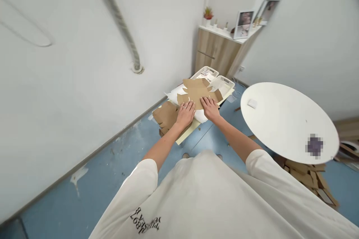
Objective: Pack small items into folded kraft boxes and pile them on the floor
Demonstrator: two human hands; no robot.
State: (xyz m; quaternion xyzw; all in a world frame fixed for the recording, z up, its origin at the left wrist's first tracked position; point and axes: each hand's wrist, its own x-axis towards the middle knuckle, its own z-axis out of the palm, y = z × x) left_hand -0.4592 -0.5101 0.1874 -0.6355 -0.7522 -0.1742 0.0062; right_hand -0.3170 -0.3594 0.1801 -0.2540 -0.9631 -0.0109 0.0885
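A flat brown cardboard box blank (pixel 198 89) with cut flaps lies on a low stack in front of me. My left hand (pixel 186 114) rests on its near left part, a ring on one finger, fingers stretched out over the board. On the near right part, my right hand (pixel 211 109) presses with fingers slightly spread. A second stack of cardboard blanks (pixel 166 115) sits lower left, partly under my left forearm. White sheets (pixel 175 93) and a pale yellow sheet (pixel 188 133) show beneath the boards.
Two white plastic baskets (pixel 226 82) stand behind the blank. A white oval table (pixel 283 119) is at right, carrying a small white item (pixel 252 103). Cardboard pieces (pixel 310 179) lie on the floor below it. A wooden cabinet (pixel 215 50) fills the corner; a wall (pixel 70 82) runs along the left.
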